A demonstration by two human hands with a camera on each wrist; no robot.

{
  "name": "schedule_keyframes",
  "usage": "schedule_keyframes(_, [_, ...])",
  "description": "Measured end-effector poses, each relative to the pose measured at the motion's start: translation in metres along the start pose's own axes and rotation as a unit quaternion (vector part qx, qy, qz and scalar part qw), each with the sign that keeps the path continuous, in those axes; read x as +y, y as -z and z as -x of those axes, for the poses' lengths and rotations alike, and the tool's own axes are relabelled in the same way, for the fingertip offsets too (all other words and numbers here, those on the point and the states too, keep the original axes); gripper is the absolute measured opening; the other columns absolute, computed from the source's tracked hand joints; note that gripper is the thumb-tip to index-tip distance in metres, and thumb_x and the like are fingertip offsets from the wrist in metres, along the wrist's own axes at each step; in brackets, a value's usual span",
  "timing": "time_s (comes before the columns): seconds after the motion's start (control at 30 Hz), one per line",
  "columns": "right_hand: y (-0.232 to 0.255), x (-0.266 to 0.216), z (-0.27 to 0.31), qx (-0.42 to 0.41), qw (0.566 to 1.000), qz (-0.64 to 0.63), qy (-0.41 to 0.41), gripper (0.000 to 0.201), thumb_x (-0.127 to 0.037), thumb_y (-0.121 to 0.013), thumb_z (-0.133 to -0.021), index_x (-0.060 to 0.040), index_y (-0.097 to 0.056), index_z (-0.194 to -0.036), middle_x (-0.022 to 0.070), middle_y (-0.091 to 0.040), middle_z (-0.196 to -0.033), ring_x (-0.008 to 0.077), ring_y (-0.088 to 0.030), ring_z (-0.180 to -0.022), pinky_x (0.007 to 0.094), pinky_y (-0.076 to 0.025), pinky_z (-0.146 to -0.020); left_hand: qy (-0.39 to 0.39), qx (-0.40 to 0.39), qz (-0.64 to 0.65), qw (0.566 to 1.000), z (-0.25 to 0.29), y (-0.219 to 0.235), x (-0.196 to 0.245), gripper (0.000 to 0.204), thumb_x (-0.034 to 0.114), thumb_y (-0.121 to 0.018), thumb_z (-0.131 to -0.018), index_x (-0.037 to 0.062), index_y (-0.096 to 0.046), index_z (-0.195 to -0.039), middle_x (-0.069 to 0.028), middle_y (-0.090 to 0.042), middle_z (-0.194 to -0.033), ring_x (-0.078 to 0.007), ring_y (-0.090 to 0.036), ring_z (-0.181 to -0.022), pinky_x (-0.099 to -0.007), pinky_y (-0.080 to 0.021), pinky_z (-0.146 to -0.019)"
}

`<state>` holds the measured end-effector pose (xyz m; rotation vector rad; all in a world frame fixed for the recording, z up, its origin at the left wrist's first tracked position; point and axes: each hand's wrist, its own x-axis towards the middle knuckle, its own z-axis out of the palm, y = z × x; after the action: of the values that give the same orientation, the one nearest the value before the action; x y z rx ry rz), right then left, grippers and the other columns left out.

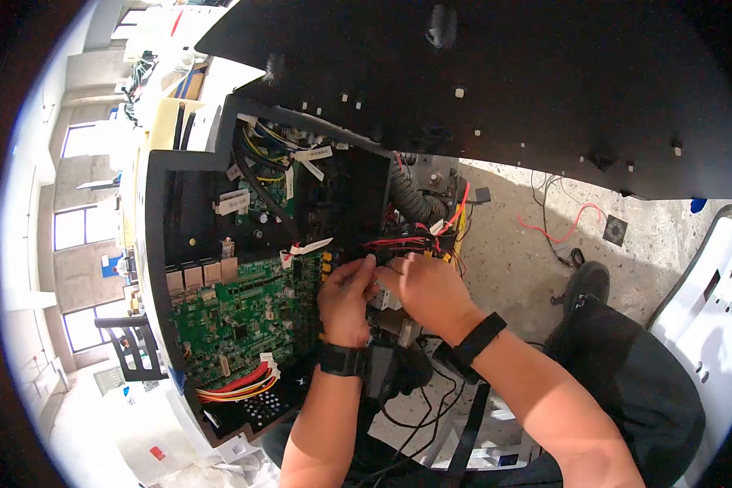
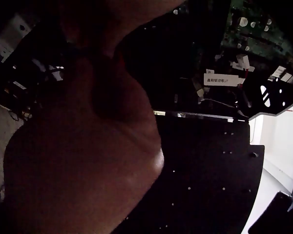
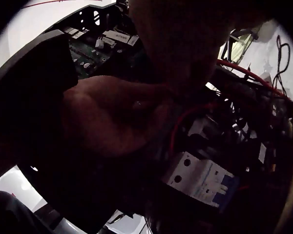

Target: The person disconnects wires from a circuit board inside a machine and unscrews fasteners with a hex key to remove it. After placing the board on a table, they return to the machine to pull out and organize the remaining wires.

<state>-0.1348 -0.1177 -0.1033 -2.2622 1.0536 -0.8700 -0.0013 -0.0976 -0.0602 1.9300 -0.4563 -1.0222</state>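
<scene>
Both hands meet at the inner edge of an open black electronics enclosure (image 1: 159,211). With curled fingers and thumb, my left hand (image 1: 348,302) pinches a small dark thing beside the green circuit board (image 1: 244,321). My right hand (image 1: 433,291) comes from the right, its fingertips closing on the same spot. What they pinch is mostly hidden by the fingers, so I cannot tell its kind. Red wires (image 1: 398,241) run just above the fingertips. Below the hands in the right wrist view sits a white circuit breaker (image 3: 200,178) with a blue end.
A large black panel (image 1: 480,73) stands over the far side. Labelled cables (image 1: 260,191) cross the enclosure, and a ribbed black hose (image 1: 411,199) lies behind the hands. Red and yellow wires (image 1: 458,224) stick up at right. A loose red wire (image 1: 573,224) lies on the floor.
</scene>
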Motion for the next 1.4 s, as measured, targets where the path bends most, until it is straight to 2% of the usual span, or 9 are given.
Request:
schedule_keyframes(0.23, [-0.003,-0.004,-0.002,-0.032,0.997,-0.052,-0.038,0.017,-0.015,-0.051,-0.082,-0.0038,-0.059,-0.092,0.0101,-0.059,-0.079,0.0245,-0.06,-0.078,0.0335,-0.051,-0.061,0.025,-0.001,0.009,1.0,-0.002,-0.001,0.002,0.026,0.011,-0.073,-0.075,0.0026,-0.057,-0.094,-0.0043,-0.061,-0.083,-0.014,-0.059,-0.077,-0.0262,-0.05,-0.066])
schedule_keyframes(0.43, [-0.016,-0.009,0.001,-0.022,0.963,-0.115,-0.241,0.029,-0.023,-0.048,-0.091,-0.0012,-0.06,-0.074,0.0154,-0.059,-0.062,0.0312,-0.061,-0.058,0.0405,-0.049,-0.055,0.021,0.023,0.007,0.999,0.0,-0.004,0.004,0.032,0.011,-0.075,-0.073,-0.0027,-0.058,-0.097,-0.0064,-0.061,-0.085,-0.0139,-0.059,-0.071,-0.0244,-0.05,-0.064])
schedule_keyframes(0.53, [-0.022,-0.004,-0.002,-0.057,0.898,-0.303,-0.313,0.028,-0.02,-0.051,-0.089,0.003,-0.06,-0.076,0.0176,-0.059,-0.063,0.0264,-0.061,-0.055,0.035,-0.048,-0.05,0.018,0.023,0.001,1.0,0.0,-0.005,0.004,0.032,0.012,-0.075,-0.074,-0.0025,-0.058,-0.096,-0.006,-0.061,-0.084,-0.0137,-0.059,-0.071,-0.0245,-0.05,-0.065])
schedule_keyframes(0.6, [-0.01,-0.004,-0.006,-0.091,0.696,-0.538,-0.468,0.028,-0.021,-0.05,-0.089,0.003,-0.061,-0.078,0.0148,-0.059,-0.062,0.0232,-0.062,-0.055,0.0326,-0.048,-0.05,0.014,0.029,-0.004,0.999,0.001,-0.005,0.003,0.031,0.012,-0.075,-0.074,-0.0022,-0.058,-0.096,-0.0056,-0.061,-0.083,-0.0134,-0.059,-0.07,-0.0245,-0.049,-0.065])
schedule_keyframes(0.73, [-0.01,-0.002,-0.009,-0.052,0.761,-0.492,-0.42,0.028,-0.024,-0.053,-0.087,0.0011,-0.062,-0.078,0.0144,-0.06,-0.065,0.0254,-0.061,-0.055,0.0325,-0.047,-0.049,0.013,0.005,-0.008,1.0,-0.004,0.002,-0.001,0.028,0.012,-0.074,-0.075,-0.0021,-0.058,-0.094,-0.0061,-0.061,-0.082,-0.0131,-0.059,-0.071,-0.0242,-0.049,-0.065])
schedule_keyframes(0.8, [-0.007,-0.004,-0.008,-0.019,0.991,-0.057,-0.123,0.028,-0.027,-0.057,-0.085,-0.0006,-0.064,-0.08,0.0162,-0.063,-0.071,0.0288,-0.06,-0.057,0.0344,-0.048,-0.051,0.014,-0.014,-0.01,1.0,-0.004,0.003,-0.001,0.026,0.011,-0.073,-0.076,-0.002,-0.058,-0.093,-0.0064,-0.062,-0.083,-0.0131,-0.059,-0.071,-0.024,-0.049,-0.064])
schedule_keyframes(0.93, [0.0,-0.004,-0.008,0.008,0.985,-0.131,-0.116,0.029,-0.03,-0.06,-0.082,-0.0013,-0.065,-0.082,0.0183,-0.063,-0.072,0.0321,-0.061,-0.061,0.0381,-0.048,-0.054,0.02,-0.012,0.049,0.998,0.003,-0.004,0.007,0.024,0.009,-0.072,-0.076,-0.0023,-0.058,-0.092,-0.0072,-0.062,-0.083,-0.014,-0.06,-0.071,-0.0242,-0.05,-0.062])
schedule_keyframes(1.1, [-0.006,-0.01,-0.007,-0.034,0.915,-0.282,-0.285,0.031,-0.029,-0.055,-0.085,0.0007,-0.063,-0.079,0.0203,-0.062,-0.071,0.0351,-0.062,-0.071,0.0429,-0.049,-0.059,0.025,0.001,0.058,0.998,0.002,-0.005,0.005,0.027,0.008,-0.073,-0.075,-0.0027,-0.057,-0.094,-0.0085,-0.062,-0.083,-0.0157,-0.061,-0.072,-0.0257,-0.052,-0.064])
schedule_keyframes(1.4, [-0.01,-0.007,-0.001,-0.003,0.981,-0.098,-0.169,0.024,-0.025,-0.06,-0.08,-0.0021,-0.066,-0.081,0.0193,-0.06,-0.065,0.0341,-0.061,-0.063,0.0406,-0.047,-0.057,0.034,0.003,0.028,0.999,0.0,-0.003,0.004,0.028,0.008,-0.073,-0.075,-0.0024,-0.057,-0.095,-0.008,-0.062,-0.082,-0.0158,-0.062,-0.071,-0.0253,-0.052,-0.064])
